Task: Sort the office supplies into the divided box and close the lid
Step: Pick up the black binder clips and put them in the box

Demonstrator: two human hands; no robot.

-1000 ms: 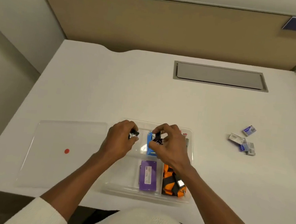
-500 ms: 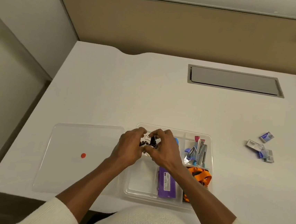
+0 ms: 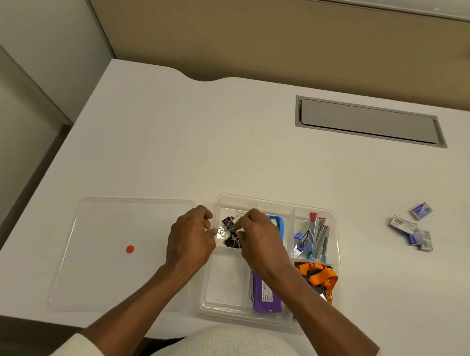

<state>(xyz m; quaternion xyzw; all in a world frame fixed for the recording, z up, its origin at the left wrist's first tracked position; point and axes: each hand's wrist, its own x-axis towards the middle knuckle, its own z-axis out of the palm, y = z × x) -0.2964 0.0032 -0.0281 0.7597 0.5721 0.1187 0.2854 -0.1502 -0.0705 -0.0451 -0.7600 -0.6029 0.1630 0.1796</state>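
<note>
Purple packet and orange lanyard in box's near compartments. Both hands over far-left compartment: left hand loosely curled, grip unclear; right hand pinching binder clips. Lid left on table. Staple boxes far right.

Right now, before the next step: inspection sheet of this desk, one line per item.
Surface: white desk, grey hatch set in its far side.
Job's things: divided box open; binder clips in far-left compartment, staplers far right, purple pack and orange lanyard near side. Lid off, flat beside the box.
Clutter: staple boxes loose on the desk, unsorted.
Grippers: left hand and right hand both over the clips; grip unclear.
Cables: nothing seen.
Surroundings: tan partition behind.
</note>
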